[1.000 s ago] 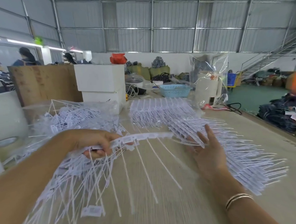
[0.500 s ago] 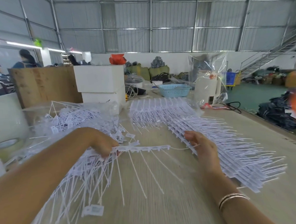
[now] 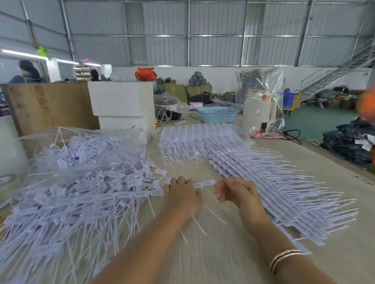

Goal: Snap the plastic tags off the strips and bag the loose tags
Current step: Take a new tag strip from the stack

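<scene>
A large heap of loose tags (image 3: 81,204) already covers the left of the desk (image 3: 221,259), some inside a clear bag (image 3: 78,145); a thick stack of unbroken strips (image 3: 278,193) lies on the right, so much work seems left. The left hand (image 3: 181,196) curls its grip round the last piece of a strip (image 3: 204,184), white tails hanging below. The right hand (image 3: 239,193) is just beside it, fingers loosely curled, apparently holding nothing.

Bright even light, motion blur, fisheye
</scene>
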A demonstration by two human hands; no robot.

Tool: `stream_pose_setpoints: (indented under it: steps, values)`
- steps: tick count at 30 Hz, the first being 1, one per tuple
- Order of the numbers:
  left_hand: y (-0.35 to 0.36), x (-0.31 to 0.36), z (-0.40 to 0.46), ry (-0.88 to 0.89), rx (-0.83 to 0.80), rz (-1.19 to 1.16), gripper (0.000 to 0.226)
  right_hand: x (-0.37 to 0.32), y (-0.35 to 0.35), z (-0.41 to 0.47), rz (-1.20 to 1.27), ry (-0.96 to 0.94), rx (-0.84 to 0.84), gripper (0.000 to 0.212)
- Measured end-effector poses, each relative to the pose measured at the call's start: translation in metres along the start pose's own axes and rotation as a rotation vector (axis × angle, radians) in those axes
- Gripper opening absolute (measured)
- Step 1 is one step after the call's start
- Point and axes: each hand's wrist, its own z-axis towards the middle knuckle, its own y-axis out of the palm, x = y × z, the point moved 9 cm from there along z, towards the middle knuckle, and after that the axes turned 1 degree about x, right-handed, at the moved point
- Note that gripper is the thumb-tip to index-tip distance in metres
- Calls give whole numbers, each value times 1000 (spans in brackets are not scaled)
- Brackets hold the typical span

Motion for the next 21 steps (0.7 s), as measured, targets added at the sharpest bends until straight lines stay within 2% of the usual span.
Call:
stream_pose_setpoints:
  steps: [3, 5, 8, 11, 14, 16, 21]
  values:
    - [5, -6, -5, -30, 56, -21, 42, 20, -27, 8, -46, 116, 230, 41]
    - [2, -9, -9, -24, 120, -76, 39, 29, -35, 9, -167, 178, 290, 31]
    - [-14, -5, -15, 32, 210, -223, 26, 41, -29, 10, -221, 280, 226, 15]
    - [-31, 1, -27, 104, 272, -338, 17, 50, -20, 7, -253, 359, 157, 31]
    - [-41, 5, -38, 174, 275, -397, 14, 48, -4, 5, -285, 346, 20, 24]
    - [-43, 3, -45, 166, 256, -454, 15, 43, 6, 3, -337, 287, -60, 22]
    - [-37, -1, -53, 85, 232, -576, 36, 38, 28, -2, -193, 232, -185, 24]
